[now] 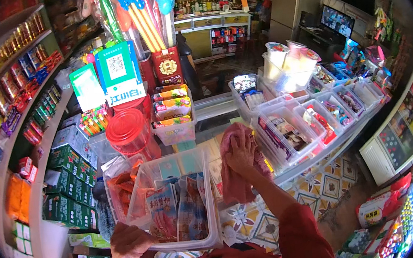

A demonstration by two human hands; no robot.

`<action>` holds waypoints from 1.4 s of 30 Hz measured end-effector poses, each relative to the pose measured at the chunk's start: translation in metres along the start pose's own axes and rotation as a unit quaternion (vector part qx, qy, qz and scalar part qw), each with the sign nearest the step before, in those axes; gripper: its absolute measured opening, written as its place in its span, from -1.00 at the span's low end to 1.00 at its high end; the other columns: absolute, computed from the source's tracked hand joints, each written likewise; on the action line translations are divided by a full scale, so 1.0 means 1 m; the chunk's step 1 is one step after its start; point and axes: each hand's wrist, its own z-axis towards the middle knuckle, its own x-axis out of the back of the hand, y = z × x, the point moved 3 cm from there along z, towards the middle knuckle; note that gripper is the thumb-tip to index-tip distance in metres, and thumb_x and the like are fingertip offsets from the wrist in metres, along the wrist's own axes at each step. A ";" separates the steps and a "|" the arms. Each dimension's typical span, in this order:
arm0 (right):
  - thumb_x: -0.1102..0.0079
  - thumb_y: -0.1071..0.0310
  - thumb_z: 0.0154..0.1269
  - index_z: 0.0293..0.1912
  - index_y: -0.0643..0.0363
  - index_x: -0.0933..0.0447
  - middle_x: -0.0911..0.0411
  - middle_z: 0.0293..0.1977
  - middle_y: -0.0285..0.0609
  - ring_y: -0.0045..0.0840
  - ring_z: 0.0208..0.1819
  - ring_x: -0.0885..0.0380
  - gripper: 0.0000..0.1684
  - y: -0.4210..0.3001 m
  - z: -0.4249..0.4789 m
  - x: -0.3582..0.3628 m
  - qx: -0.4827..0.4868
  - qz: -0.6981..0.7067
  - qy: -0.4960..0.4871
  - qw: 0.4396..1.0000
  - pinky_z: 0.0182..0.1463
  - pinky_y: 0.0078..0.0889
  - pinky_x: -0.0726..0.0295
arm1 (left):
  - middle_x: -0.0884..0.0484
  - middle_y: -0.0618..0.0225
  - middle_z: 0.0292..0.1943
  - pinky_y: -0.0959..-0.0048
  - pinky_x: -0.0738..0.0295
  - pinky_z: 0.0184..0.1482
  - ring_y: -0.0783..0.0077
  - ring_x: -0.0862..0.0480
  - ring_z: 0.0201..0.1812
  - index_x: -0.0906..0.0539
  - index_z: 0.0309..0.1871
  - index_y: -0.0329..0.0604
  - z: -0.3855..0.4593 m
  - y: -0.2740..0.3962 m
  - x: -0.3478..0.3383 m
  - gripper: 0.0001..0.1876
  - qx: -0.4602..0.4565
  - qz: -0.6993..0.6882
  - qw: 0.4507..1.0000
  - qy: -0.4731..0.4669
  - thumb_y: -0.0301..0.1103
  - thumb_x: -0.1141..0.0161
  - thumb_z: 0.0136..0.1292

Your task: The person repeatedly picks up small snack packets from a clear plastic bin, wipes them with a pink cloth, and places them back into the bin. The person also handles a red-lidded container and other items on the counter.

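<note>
My right hand [240, 156] presses flat on a reddish-pink cloth [237, 187], which lies on the glass counter [217, 122] and hangs over its near edge. At lower left, my left hand [130, 246] grips the near left corner of a clear plastic bin [213, 205] holding snack packets [162, 208]. Behind that bin's left side stands another clear bin with orange packets [123, 189]. Just right of the cloth are clear bins of packaged snacks [288, 130].
Red-lidded jars [125, 127] and a basket of snack packs [173, 129] stand behind the bin. Payment signs [118, 70] rise at back left. Stocked shelves [26, 139] line the left. A white cabinet [381, 154] and packaged goods [380, 208] are at right, above a patterned tile floor [329, 187].
</note>
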 end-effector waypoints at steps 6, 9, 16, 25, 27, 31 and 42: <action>-0.11 0.00 0.09 0.23 0.13 -0.31 0.07 0.41 0.10 0.23 0.35 0.00 -0.26 0.008 0.095 -0.049 -0.019 -0.029 0.062 0.997 0.29 0.41 -0.04 | -0.56 0.46 -0.61 0.35 -0.29 -0.36 0.32 -0.56 -0.54 -0.57 -0.55 -0.02 0.027 -0.012 -0.023 -0.76 0.049 0.005 0.999 -0.011 -0.53 -0.38 -0.34; -0.11 -0.01 0.08 0.22 0.17 -0.32 0.03 0.39 0.17 0.21 0.36 0.00 -0.25 -0.010 0.141 -0.096 -0.056 0.004 0.086 0.995 0.28 0.37 -0.06 | -0.60 0.29 -0.45 0.30 -0.35 -0.30 0.21 -0.60 -0.41 -0.58 -0.37 -0.18 0.031 -0.004 -0.024 -0.77 0.047 -0.016 0.999 -0.019 -0.58 -0.27 -0.20; -0.02 0.08 0.15 0.09 0.20 -0.41 -0.26 0.21 0.16 0.13 0.21 -0.24 -0.44 0.009 0.219 -0.128 -0.063 -0.040 0.118 0.990 0.23 0.26 -0.18 | -0.57 0.31 -0.53 0.34 -0.29 -0.41 0.26 -0.56 -0.51 -0.57 -0.42 -0.18 0.055 -0.030 -0.046 -0.76 0.116 -0.045 0.992 -0.002 -0.57 -0.28 -0.28; -0.05 0.01 0.16 -0.02 0.08 -0.52 -0.42 0.09 0.00 -0.04 0.19 -0.29 -0.52 0.002 0.257 -0.165 0.090 0.028 0.107 0.990 0.22 0.31 -0.16 | -0.56 0.30 -0.55 0.34 -0.29 -0.41 0.25 -0.53 -0.53 -0.55 -0.47 -0.17 0.083 -0.036 -0.065 -0.80 0.155 0.025 0.987 -0.040 -0.51 -0.29 -0.26; -0.03 -0.02 0.17 0.15 0.08 -0.44 -0.34 0.17 0.05 0.01 0.26 -0.21 -0.39 -0.020 0.243 -0.159 0.097 0.013 0.070 0.993 0.24 0.37 -0.10 | -0.56 0.30 -0.55 0.34 -0.28 -0.40 0.26 -0.54 -0.52 -0.55 -0.48 -0.17 0.083 -0.036 -0.066 -0.83 0.170 0.021 0.984 -0.042 -0.51 -0.28 -0.22; -0.02 -0.06 0.18 0.14 0.15 -0.43 -0.32 0.19 0.06 0.03 0.26 -0.20 -0.35 -0.036 0.216 -0.143 0.088 0.014 0.093 0.992 0.26 0.43 -0.03 | -0.56 0.32 -0.54 0.35 -0.27 -0.40 0.28 -0.53 -0.51 -0.54 -0.48 -0.17 0.067 -0.033 -0.068 -0.87 0.196 -0.001 0.981 -0.016 -0.54 -0.26 -0.15; -0.08 0.07 0.11 0.11 0.19 -0.44 -0.20 0.25 0.14 0.11 0.27 -0.13 -0.40 -0.047 0.074 -0.055 0.155 0.068 0.000 0.986 0.29 0.45 0.02 | -0.56 0.39 -0.58 0.31 -0.26 -0.41 0.23 -0.55 -0.51 -0.57 -0.50 -0.07 0.036 -0.038 -0.065 -0.78 0.103 0.012 0.995 0.004 -0.47 -0.42 -0.23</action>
